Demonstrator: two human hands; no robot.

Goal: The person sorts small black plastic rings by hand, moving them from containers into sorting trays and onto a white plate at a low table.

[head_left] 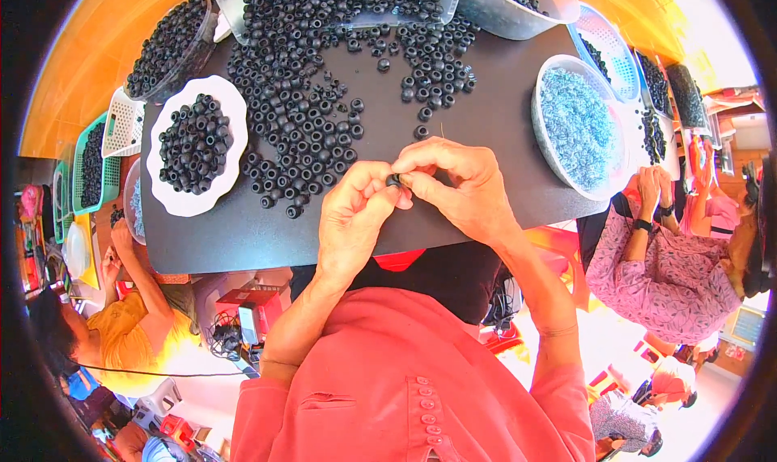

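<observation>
Between the left hand point(356, 211) and the right hand point(461, 183), a small black ring-shaped piece point(393, 180) is pinched, with the thumb and fingers of each hand drawn narrowly together; its finer details are hidden by the fingertips. Beneath the hands, the near part of the dark desk point(518, 90) is seen. Ahead and to the left of them, a heap of loose black pieces point(299, 122) is spread, some lying near the left hand; farther left, more are gathered on a white scalloped plate point(237, 110). Well to the right of the hands, a bowl point(618, 150) is filled with clear bluish pieces. The pinched piece could be dropped if either grip is eased, since so little of it can be held; among the look-alikes beside the left hand, it could then be easily lost.
</observation>
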